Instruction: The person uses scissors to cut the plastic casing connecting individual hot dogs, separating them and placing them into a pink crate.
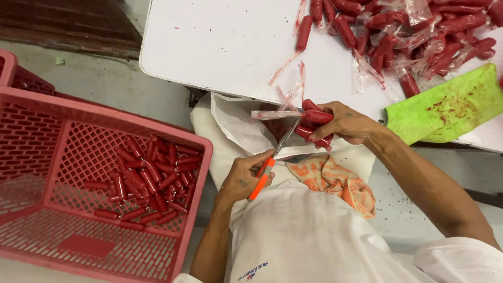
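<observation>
- Head view: left hand (245, 178) is closed around orange-handled scissors (268, 169), blades pointing up toward the right hand.
- Right hand (340, 124) is clenched on a bunch of red sausages (313, 121); a clear wrapper strip (273, 113) sticks out leftward, at the blade tips.
- White desk (225, 47) carries a pile of wrapped sausages (414, 31) and a stained green cloth (450, 107), well apart from the hands.
- Red crate (99, 183) at left holds loose unwrapped sausages.
- Orange cloth (335, 181) lies on the lap.

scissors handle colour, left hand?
Bright orange; the scissors in the left hand show best in the head view.
</observation>
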